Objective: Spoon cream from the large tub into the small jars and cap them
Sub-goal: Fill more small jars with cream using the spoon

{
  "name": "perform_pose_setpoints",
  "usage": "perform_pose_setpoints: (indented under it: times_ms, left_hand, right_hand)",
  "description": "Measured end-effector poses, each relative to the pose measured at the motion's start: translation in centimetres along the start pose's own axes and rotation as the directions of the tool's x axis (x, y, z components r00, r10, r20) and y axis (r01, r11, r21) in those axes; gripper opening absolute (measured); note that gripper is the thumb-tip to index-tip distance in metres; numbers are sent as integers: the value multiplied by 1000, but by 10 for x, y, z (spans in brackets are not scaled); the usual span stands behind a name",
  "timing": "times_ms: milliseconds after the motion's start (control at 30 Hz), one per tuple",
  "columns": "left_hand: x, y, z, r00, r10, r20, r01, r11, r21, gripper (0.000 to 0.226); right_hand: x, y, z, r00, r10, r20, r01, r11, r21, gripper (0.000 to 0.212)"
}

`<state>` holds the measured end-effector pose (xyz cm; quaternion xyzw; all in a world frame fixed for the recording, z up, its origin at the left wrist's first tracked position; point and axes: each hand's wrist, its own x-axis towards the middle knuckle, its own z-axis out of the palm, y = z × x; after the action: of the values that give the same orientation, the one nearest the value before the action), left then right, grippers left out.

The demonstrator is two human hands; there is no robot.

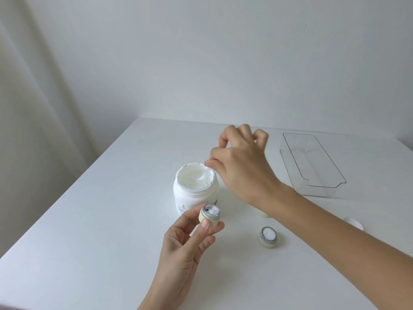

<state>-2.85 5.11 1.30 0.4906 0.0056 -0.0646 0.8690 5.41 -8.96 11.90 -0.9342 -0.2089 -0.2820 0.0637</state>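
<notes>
We note the right hand (239,162), fingers curled in a pinch on something too blurred to name, over the open white plastic tub (196,189) at mid-frame, while the left hand (190,240) pinches the part-filled small cream-coloured jar (210,217) just below it.

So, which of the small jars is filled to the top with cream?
The small jar standing on the table: cream covers its whole mouth. The jar in the left hand shows a dark gap beside its cream.
</notes>
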Motion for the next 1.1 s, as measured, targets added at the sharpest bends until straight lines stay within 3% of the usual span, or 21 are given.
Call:
perform_pose_setpoints:
  times_ms: [100, 167, 233, 467, 733, 967, 1100]
  left_hand:
    - [0, 0, 0, 1000, -1, -15, 1, 1000, -27, 43]
    - [-1, 0, 0, 1000, 8, -15, -8, 1000, -21, 28]
    - [-1, 0, 1, 1000, 9, -11, -9, 1000, 3, 17]
    - [1, -3, -1, 1000, 24, -8, -24, 999, 21, 27]
    - [2, -5, -4, 998, 40, 50, -44, 996, 73, 43]
    - [2, -5, -3, 998, 63, 22, -64, 995, 77, 37]
    - [2, -5, -4, 998, 66, 8, -66, 996, 55, 36]
  right_hand:
    - [12, -7, 11, 984, -85, 158, 95, 994, -56, 27]
    - [16, -9, 16, 973, -84, 216, 94, 995, -34, 28]
    - [18, -10, 18, 961, -44, 274, 38, 999, 26, 29]
    - [17, 5, 17, 895, 208, 394, -298, 937, 183, 38]
    - [8, 27, 12, 771, 451, 449, -625, 670, 400, 39]
    - [-1, 40, 4, 686, 446, 575, -727, 375, 575, 29]
    - [-14, 44, -3, 658, 404, 635, -751, 285, 596, 26]
